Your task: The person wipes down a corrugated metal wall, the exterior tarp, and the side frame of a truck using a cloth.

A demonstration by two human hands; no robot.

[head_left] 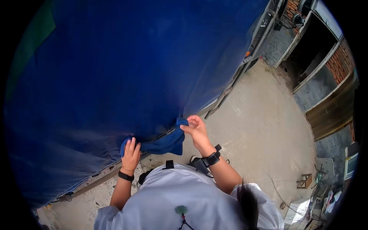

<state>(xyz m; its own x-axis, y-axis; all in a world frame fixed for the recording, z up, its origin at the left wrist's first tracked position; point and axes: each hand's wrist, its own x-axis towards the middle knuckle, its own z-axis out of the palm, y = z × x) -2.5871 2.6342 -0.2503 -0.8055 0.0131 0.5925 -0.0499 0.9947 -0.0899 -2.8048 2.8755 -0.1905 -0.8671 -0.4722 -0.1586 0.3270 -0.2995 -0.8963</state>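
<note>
A blue cloth point(165, 144) hangs in a curve between my hands, along the lower edge of a large blue tarp point(115, 69). My left hand point(131, 153) lies over the cloth's left end with its fingers bent onto it. On the right, my right hand point(195, 129) pinches the other end of the cloth between thumb and fingers. Both wrists wear black bands.
A metal rail point(226, 92) runs along the tarp's edge. Concrete ground point(264, 126) lies to the right, with a small wooden stool point(304, 181) at the lower right. Beyond are brick walls point(339, 65) and a dark doorway point(312, 46).
</note>
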